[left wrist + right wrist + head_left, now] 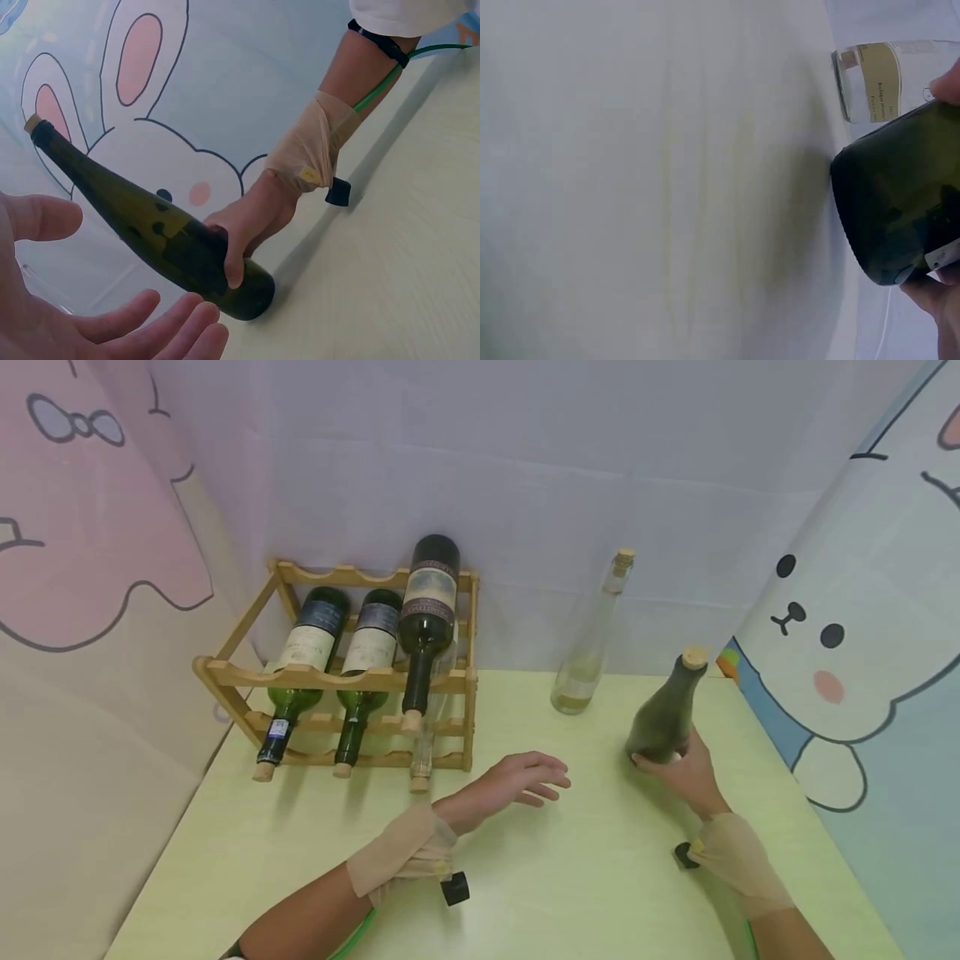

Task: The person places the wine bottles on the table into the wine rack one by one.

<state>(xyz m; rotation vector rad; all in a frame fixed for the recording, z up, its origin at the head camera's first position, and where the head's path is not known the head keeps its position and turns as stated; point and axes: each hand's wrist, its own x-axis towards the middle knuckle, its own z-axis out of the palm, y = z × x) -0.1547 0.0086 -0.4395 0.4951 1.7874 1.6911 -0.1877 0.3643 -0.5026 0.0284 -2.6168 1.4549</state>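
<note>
My right hand (692,781) grips a dark green wine bottle (663,718) low on its body, at the right of the table. A cork tops the bottle, which leans with its neck up and to the right in the head view. Its base (870,214) is close over the tabletop in the right wrist view. Fingers spread and loosely bent, my left hand (517,783) is held over the middle of the table with nothing in it. In the left wrist view the green bottle (142,217) shows beyond that hand's thumb and fingers.
Left of centre stands a two-tier wooden rack (307,677). Two labelled green bottles (371,635), a dark bottle (431,593) and a clear bottle (422,756) lie in it, corks forward. Another clear corked bottle (581,672) stands upright by the back curtain (525,510).
</note>
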